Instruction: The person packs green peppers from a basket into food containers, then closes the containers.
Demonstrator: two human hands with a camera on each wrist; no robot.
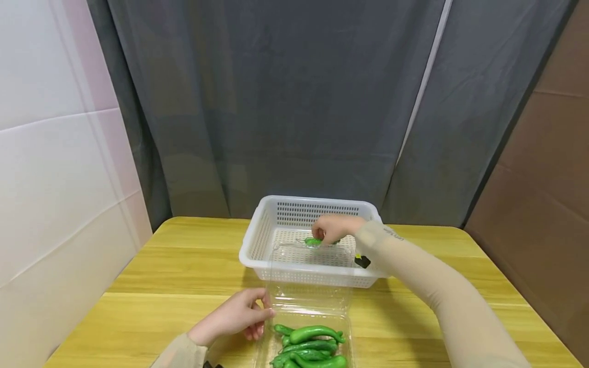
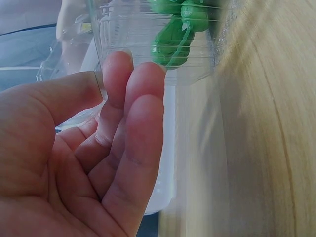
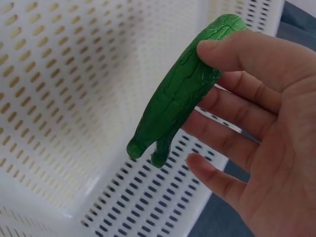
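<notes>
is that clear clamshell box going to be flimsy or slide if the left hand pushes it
Probably flimsy: the clamshell is thin clear plastic, so its walls may flex under the left hand. Likely light, with only a few peppers inside, so it may slide on the smooth table.

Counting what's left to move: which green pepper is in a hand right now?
The pepper in the white basket, held by the right hand. The others lie in the clear box.
</notes>
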